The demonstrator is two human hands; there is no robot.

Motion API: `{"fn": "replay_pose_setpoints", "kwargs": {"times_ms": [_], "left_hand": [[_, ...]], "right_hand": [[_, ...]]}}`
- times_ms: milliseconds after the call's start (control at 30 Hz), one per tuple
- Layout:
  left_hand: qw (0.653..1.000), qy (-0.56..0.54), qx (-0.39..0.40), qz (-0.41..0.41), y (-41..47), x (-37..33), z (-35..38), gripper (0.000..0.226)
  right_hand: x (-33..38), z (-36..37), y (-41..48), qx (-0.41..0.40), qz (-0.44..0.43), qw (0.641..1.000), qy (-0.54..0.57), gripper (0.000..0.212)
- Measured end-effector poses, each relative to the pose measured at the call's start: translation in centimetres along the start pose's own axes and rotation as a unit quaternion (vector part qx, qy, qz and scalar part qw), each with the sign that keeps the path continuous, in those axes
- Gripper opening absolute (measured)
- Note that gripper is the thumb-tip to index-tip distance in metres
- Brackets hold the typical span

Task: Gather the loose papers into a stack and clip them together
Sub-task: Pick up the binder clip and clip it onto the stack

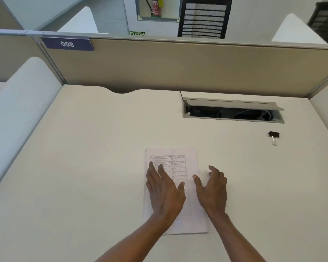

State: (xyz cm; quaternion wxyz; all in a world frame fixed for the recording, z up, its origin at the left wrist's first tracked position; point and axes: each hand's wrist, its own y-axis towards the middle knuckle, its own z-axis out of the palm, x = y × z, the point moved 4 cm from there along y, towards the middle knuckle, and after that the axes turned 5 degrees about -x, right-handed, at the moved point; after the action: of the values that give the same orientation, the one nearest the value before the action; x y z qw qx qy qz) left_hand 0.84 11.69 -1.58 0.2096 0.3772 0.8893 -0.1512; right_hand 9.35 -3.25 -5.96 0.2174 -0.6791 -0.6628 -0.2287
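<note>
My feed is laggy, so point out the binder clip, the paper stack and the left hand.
binder clip (273,134), head view, its black body.
paper stack (180,167), head view, printed table on the top sheet.
left hand (165,191), head view, back of the hand.

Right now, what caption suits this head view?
Left hand flat on the paper stack, right hand at its edge, binder clip lying apart.
</note>
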Motion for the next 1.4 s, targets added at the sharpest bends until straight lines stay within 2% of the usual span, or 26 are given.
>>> {"fn": "replay_pose_setpoints", "kwargs": {"times_ms": [133, 233, 333, 433, 533, 633, 800, 1133, 1400], "left_hand": [[0.989, 0.003, 0.061, 0.136, -1.6, -4.6, 2.1, 0.094], [0.964, 0.03, 0.085, 0.25, -2.6, -7.7, 4.4, 0.095], [0.934, 0.054, 0.134, 0.327, -3.3, -10.3, 6.8, 0.1], [0.903, 0.078, 0.17, 0.386, -3.6, -12.6, 8.9, 0.114], [0.878, 0.109, 0.192, 0.424, -3.2, -14.0, 10.9, 0.139], [0.857, 0.132, 0.215, 0.449, -2.8, -15.2, 12.6, 0.155], [0.841, 0.155, 0.28, 0.436, -2.3, -14.7, 14.7, 0.163], [0.829, 0.184, 0.308, 0.43, -2.0, -14.6, 15.2, 0.159], [0.825, 0.203, 0.315, 0.423, -1.7, -14.7, 15.8, 0.16]], "right_hand": [[-3.0, -3.0, 1.4, -0.031, 0.03, 0.999, 0.026, 0.06], [-5.0, -5.5, 2.6, -0.054, 0.044, 0.997, 0.035, 0.055], [-6.6, -8.1, 4.1, -0.082, 0.043, 0.995, 0.028, 0.052], [-8.1, -10.7, 5.9, -0.107, 0.044, 0.993, 0.017, 0.048], [-9.4, -12.5, 8.1, -0.113, 0.043, 0.993, -0.005, 0.046], [-11.1, -13.7, 10.8, -0.092, 0.043, 0.994, -0.044, 0.046], [-13.1, -15.2, 15.9, -0.065, 0.061, 0.993, -0.072, 0.045], [-14.6, -16.2, 28.1, -0.039, 0.058, 0.988, -0.137, 0.049], [-14.5, -13.5, 32.1, 0.007, 0.042, 0.984, -0.172, 0.047]]}}
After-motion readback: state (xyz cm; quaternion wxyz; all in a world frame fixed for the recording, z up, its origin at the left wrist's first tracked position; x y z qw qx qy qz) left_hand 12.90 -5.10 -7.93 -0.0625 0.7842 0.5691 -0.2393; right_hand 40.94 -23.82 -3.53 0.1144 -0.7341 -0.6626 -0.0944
